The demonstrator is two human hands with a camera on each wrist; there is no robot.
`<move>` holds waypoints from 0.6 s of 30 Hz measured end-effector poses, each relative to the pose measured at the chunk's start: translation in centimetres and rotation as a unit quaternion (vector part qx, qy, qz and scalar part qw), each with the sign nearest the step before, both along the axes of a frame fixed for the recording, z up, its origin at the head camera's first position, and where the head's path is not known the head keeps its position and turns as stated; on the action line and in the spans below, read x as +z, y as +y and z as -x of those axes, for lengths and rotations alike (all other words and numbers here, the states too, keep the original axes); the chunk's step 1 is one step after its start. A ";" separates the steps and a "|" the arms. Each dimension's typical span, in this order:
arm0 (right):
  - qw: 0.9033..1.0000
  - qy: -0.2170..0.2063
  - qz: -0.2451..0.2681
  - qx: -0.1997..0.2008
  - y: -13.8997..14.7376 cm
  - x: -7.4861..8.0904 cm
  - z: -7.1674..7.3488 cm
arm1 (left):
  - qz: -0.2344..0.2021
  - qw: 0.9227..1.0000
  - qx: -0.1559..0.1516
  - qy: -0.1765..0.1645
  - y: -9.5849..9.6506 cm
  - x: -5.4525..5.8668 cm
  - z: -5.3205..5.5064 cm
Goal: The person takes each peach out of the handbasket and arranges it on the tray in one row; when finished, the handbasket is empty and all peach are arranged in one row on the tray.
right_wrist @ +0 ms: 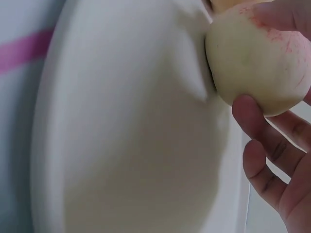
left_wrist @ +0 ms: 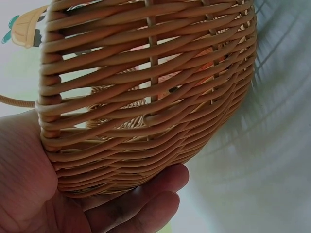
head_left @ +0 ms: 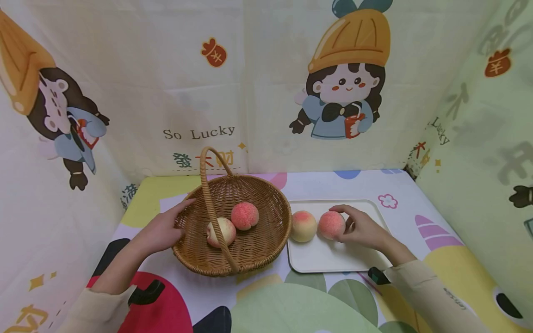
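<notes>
A brown wicker basket (head_left: pixel 254 256) with a tall handle stands on the table. My left hand (head_left: pixel 164 231) grips its left rim; in the left wrist view the left hand (left_wrist: pixel 131 208) has fingers along the woven outer wall (left_wrist: pixel 146 92). Inside the basket lie a pink-red peach (head_left: pixel 244 216) and a paler peach (head_left: pixel 225 231), partly behind the handle. On a white tray (head_left: pixel 329 259) to the right, my right hand (head_left: pixel 364 229) holds a pinkish peach (head_left: pixel 331 225) between thumb and fingers. The right wrist view shows this peach (right_wrist: pixel 252 63) pale underneath.
Beside the held peach, a yellowish peach (head_left: pixel 304 226) sits on the tray, close to the basket's right rim. A printed cloth (head_left: pixel 287 305) covers the table. Curtains with cartoon figures (head_left: pixel 266 92) hang behind and at both sides.
</notes>
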State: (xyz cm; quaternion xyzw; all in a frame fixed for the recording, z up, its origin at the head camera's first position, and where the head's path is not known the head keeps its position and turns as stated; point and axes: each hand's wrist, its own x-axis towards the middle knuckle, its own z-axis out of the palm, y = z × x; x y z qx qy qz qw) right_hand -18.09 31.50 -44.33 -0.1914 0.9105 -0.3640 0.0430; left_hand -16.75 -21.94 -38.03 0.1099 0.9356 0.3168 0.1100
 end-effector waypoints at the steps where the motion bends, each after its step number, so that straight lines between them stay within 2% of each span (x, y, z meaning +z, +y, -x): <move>1: 1.000 -0.001 0.001 0.009 -0.1 0.0 0.0 | 0.001 1.000 -0.002 0.002 0.0 0.0 0.1; 7: 0.999 -0.005 -0.006 0.035 -0.7 0.3 -0.2 | 0.001 1.000 -0.003 0.001 0.2 0.1 0.3; 11: 0.997 0.009 -0.067 0.028 -0.7 1.2 -0.2 | 0.002 1.000 -0.001 0.000 0.3 0.1 0.3; 15: 0.989 0.061 -0.134 -0.010 -1.7 3.3 0.3 | 0.002 1.000 0.003 -0.006 0.2 0.0 0.3; 18: 0.987 0.099 -0.122 -0.036 -3.7 5.4 0.8 | 0.000 1.000 0.006 -0.006 0.2 -0.1 0.2</move>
